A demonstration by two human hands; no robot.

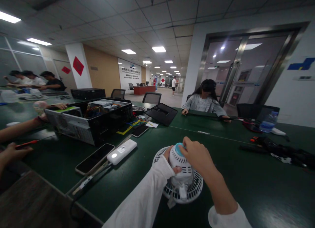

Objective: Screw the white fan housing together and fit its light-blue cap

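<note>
Your left grip (168,154) in the head view is closed round the housing (182,160) of a white fan (183,175), thumb on the near side and fingers on the far left; your right grip (198,155) lies over the top from the right, bent fingers on the blue cap (179,149); whether they pinch it or only press it, I cannot tell. The fan sits right in front of you on the green table (226,182), its round grille (199,185) lowest and seemingly flat on the surface.

What could go wrong, as I judge it: a twist at the cap with too loose a left grip would spin the whole fan on its grille; a sideways push up there would lever the housing over and lift one rim; smooth plastic may let your fingertips slide; your loose left sleeve (150,188) lies close to the grille slots and could snag.

The cap end points up and away from you; the long axis runs from it down to the white tab (183,192) near the close rim, roughly along your line of sight, its exact tilt unclear.

Leftward, well apart, lie a white device (122,152) and a phone (94,158); beyond them stands an open computer case (103,123).
</note>
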